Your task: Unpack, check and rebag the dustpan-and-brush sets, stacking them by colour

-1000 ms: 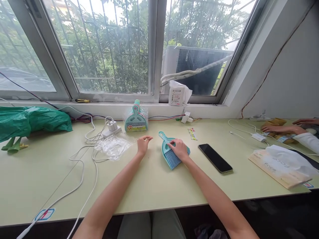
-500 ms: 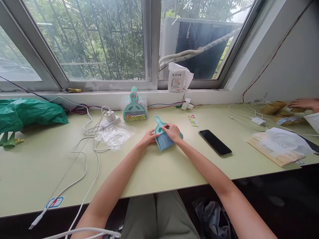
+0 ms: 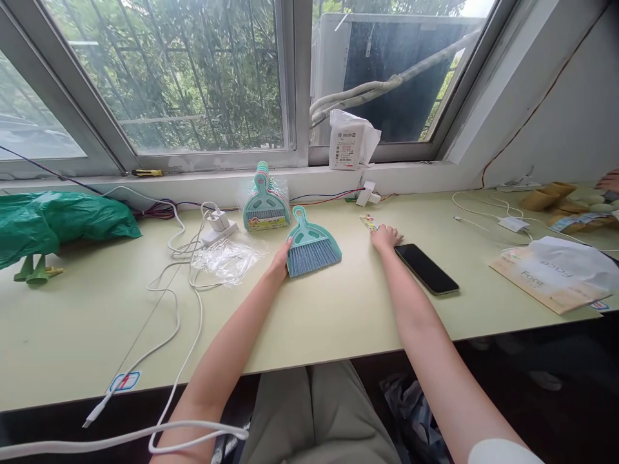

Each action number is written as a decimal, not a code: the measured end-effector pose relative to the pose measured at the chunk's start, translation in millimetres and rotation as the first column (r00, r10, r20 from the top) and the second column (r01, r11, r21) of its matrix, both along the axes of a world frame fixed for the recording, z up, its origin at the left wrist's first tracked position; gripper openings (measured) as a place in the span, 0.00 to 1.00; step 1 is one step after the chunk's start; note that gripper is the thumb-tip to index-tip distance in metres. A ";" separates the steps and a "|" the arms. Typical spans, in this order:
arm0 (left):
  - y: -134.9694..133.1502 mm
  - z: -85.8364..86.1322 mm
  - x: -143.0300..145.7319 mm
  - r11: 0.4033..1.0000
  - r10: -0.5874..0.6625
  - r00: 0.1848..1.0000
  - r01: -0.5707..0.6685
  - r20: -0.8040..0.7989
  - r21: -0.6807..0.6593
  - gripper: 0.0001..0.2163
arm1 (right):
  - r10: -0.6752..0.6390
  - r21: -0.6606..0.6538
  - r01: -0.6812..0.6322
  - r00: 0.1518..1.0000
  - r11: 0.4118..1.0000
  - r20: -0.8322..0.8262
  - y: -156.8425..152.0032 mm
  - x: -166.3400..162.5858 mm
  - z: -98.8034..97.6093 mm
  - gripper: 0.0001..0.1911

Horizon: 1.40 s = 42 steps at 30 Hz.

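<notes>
A mint-green mini dustpan (image 3: 316,231) with a grey-bristled brush (image 3: 313,257) set against its front stands tilted on the table, handle up. My left hand (image 3: 279,261) grips its left edge, with the thumb in front and the other fingers mostly behind. Farther right, my right hand (image 3: 385,237) is on a small colourful label card (image 3: 369,222), whose near part the fingers cover. The fingers look bent around the card, just beyond the phone's upper end. Behind the dustpan, a stack of similar dustpan sets (image 3: 265,205) in clear wrap leans by the window ledge.
A black phone (image 3: 426,269) lies beside my right forearm. On the left are crumpled clear plastic (image 3: 229,260), a power strip (image 3: 220,233), loose white cables and a green bag (image 3: 62,222). A tissue pack (image 3: 546,277) lies right; another person's hand (image 3: 608,182) shows at the far right.
My right hand has left the dustpan and reached right to the label card, which has shifted slightly left. The dustpan, still in my left hand, now faces me more fully. The view has shifted a little.
</notes>
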<state>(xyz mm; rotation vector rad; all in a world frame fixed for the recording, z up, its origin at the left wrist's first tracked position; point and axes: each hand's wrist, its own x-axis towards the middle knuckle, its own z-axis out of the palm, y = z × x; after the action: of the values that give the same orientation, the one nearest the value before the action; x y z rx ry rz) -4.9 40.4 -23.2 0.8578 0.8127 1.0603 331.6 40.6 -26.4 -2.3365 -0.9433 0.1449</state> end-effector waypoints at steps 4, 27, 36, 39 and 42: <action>1.9 -2.6 -2.2 0.999 0.019 1.000 -0.018 -0.025 0.029 0.20 | 0.147 0.109 -0.136 0.984 0.985 -0.104 7.1 -3.1 7.3 0.22; -13.6 9.0 -4.2 0.990 -0.127 0.991 0.123 0.048 0.067 0.19 | 0.826 0.364 -0.756 0.558 0.544 -0.074 -61.0 -134.7 29.1 0.10; -19.4 7.9 -7.5 0.977 -0.145 0.989 0.147 -0.027 0.153 0.25 | 0.762 0.366 -0.747 0.633 0.554 0.137 -57.6 -135.0 13.8 0.12; -19.7 6.7 -6.1 0.976 -0.152 0.988 0.155 -0.032 0.151 0.26 | 0.732 0.357 -0.733 0.660 0.579 0.167 -57.5 -133.7 11.1 0.13; -19.3 5.2 -3.6 0.980 -0.126 0.992 0.127 -0.018 0.152 0.26 | 0.694 0.303 -0.718 0.691 0.626 0.204 -59.5 -131.4 11.5 0.13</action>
<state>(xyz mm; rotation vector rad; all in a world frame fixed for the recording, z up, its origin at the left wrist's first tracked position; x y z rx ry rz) -8.5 21.2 -18.0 1.0313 0.6801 1.0163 200.2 -18.9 -15.0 -1.5203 -1.7356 0.1859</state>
